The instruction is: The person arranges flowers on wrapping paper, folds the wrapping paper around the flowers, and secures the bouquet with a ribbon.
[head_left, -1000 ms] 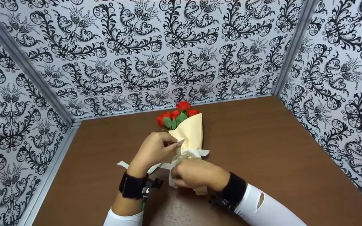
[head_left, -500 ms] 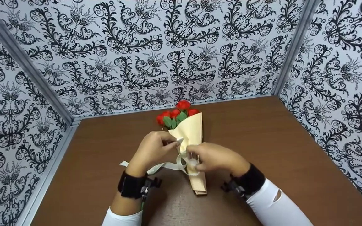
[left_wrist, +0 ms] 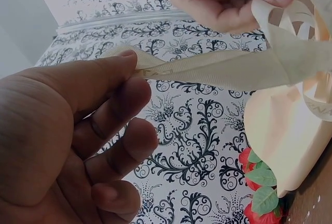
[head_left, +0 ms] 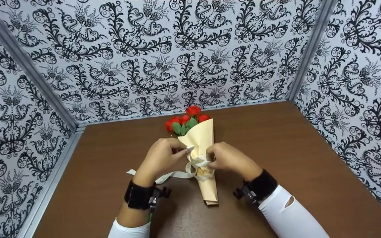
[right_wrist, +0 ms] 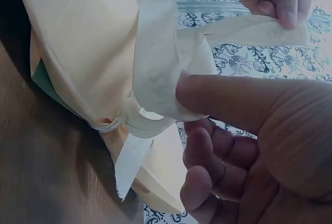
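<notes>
A bouquet of red roses point(head_left: 193, 110) with green leaves, wrapped in cream paper point(head_left: 201, 137), lies on the brown table. A cream ribbon point(head_left: 204, 177) goes round the narrow part of the wrap, with loops at the front and a loose tail to the left. Between thumb and index finger my left hand point(head_left: 164, 157) pinches one ribbon length, stretched taut from the knot in the left wrist view. My right hand point(head_left: 227, 157) pinches a ribbon loop close to the paper; its thumb point(right_wrist: 223, 97) presses on the ribbon in the right wrist view.
Patterned black-and-white panels point(head_left: 184, 59) stand behind and at both sides of the table point(head_left: 260, 132). Black straps point(head_left: 141, 195) with small cameras are on both wrists.
My right hand has moved up and right from below the knot, letting the bouquet's lower end show, and now holds a loop at the knot's right. My left hand stays nearly still.
</notes>
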A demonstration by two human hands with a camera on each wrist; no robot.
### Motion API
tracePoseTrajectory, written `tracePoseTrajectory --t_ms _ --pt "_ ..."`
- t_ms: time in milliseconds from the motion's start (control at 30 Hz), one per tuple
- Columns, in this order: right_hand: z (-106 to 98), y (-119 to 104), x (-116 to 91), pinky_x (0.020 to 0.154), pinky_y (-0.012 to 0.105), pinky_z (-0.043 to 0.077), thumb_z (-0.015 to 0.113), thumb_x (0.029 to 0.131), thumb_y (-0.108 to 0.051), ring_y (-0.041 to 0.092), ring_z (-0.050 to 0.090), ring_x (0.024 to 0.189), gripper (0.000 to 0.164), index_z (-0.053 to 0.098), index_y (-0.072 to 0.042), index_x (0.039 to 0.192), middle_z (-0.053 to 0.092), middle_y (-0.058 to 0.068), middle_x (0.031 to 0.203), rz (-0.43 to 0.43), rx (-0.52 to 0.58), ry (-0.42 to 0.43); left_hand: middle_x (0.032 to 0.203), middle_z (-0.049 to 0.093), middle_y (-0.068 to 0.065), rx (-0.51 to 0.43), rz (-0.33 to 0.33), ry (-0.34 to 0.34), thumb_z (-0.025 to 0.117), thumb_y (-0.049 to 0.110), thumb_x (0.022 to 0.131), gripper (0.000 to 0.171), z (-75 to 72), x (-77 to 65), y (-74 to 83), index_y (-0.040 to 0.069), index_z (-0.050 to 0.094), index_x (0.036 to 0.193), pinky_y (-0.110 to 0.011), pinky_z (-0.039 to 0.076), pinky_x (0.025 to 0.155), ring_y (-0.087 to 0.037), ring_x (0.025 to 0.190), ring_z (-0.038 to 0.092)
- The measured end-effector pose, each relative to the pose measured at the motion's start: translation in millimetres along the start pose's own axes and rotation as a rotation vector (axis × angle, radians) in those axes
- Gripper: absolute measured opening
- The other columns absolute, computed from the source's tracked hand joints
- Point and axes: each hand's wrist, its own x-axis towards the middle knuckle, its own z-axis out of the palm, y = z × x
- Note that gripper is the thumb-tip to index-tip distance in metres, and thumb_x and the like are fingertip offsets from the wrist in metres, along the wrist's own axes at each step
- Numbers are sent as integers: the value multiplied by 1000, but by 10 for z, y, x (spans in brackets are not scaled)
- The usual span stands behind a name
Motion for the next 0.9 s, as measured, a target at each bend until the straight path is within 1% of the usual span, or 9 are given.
tracePoseTrajectory --t_ms 133,267,367,467,567,667,733,833,900 --pt "58 31 10 65 29 48 88 76 -16 11 55 72 18 70 -14 78 71 5 82 15 -8 14 81 69 17 8 18 5 78 37 96 14 6 -2 16 28 84 87 -25 51 68 -1 71 60" --pt "114 39 22 70 35 54 87 79 -17 15 62 77 19 74 -11 91 76 6 89 52 3 2 78 67 16 20 39 21 78 36 96 15 3 -15 27 28 83 85 -25 50 66 -2 68 58" --pt "146 38 30 75 38 58 87 81 -18 17 68 81 19 77 -11 95 78 4 91 80 -1 -10 77 67 17 23 38 22 78 37 96 15 3 -26 30 28 83 85 -25 50 65 -2 68 58" --pt "165 36 39 75 38 59 86 83 -19 17 69 79 11 81 -14 92 78 1 88 105 -19 -22 78 68 17 25 32 18 78 37 96 14 7 -28 28 28 84 86 -25 50 66 -1 69 59" --pt "168 33 48 70 37 57 83 84 -17 16 66 75 4 80 -17 86 75 -3 83 130 -28 -18 79 68 17 24 26 17 79 36 95 12 11 -25 26 28 84 86 -25 51 66 -1 69 59" --pt "157 28 48 65 36 53 82 84 -17 16 62 71 9 74 -20 81 70 -4 78 164 -18 -6 79 68 17 21 26 15 80 35 95 11 15 -17 25 28 84 87 -25 51 67 -1 69 59" --pt "153 28 46 63 35 51 81 84 -19 16 60 70 13 69 -21 80 67 -4 78 187 -19 -2 80 68 17 20 26 12 80 35 95 11 15 -12 25 28 84 87 -25 51 67 -1 69 59" --pt "149 28 43 61 35 48 79 85 -20 18 59 70 16 64 -22 82 63 -4 77 198 -21 1 79 68 18 17 28 8 80 35 95 11 15 -7 26 29 84 88 -25 51 67 -1 69 59" --pt "155 30 45 61 36 47 77 85 -18 19 58 70 15 62 -20 84 62 -3 77 186 -23 10 79 68 18 14 29 7 79 35 95 10 14 -6 28 29 84 88 -25 51 66 -1 69 59"
